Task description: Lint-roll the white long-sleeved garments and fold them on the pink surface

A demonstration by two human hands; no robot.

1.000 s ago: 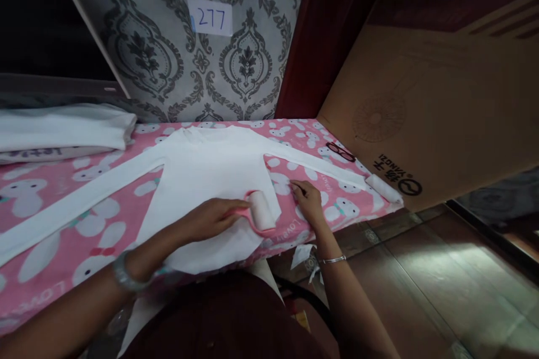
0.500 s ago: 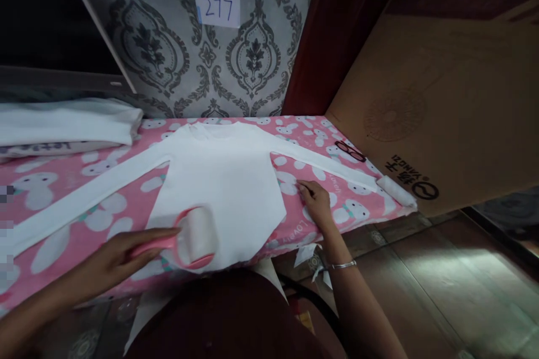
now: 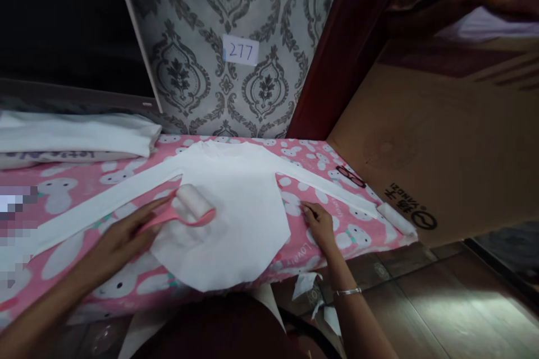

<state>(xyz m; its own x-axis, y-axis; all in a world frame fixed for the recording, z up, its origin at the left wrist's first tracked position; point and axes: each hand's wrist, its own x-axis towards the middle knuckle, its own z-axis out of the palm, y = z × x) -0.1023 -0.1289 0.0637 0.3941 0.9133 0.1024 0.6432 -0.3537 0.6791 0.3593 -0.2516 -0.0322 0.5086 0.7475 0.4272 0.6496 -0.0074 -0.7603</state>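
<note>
A pink lint roller [image 3: 194, 205], clasped in the person's left grip [image 3: 132, 228], is held over the left part of a white long-sleeved top [image 3: 240, 213]; contact cannot be made out. The right grip [image 3: 320, 225], fingers bent, is just beside the top's right edge; whether it pinches anything, I cannot tell from here. Nearby on the pink, rabbit-patterned desk [image 3: 311, 261] lie glasses [image 3: 351, 175] and a white roll [image 3: 398, 220]. Beyond stand a cardboard box [image 3: 442, 140] at right and a wall [image 3: 185, 28] bearing a paper [image 3: 241, 50] marked "277."
</note>
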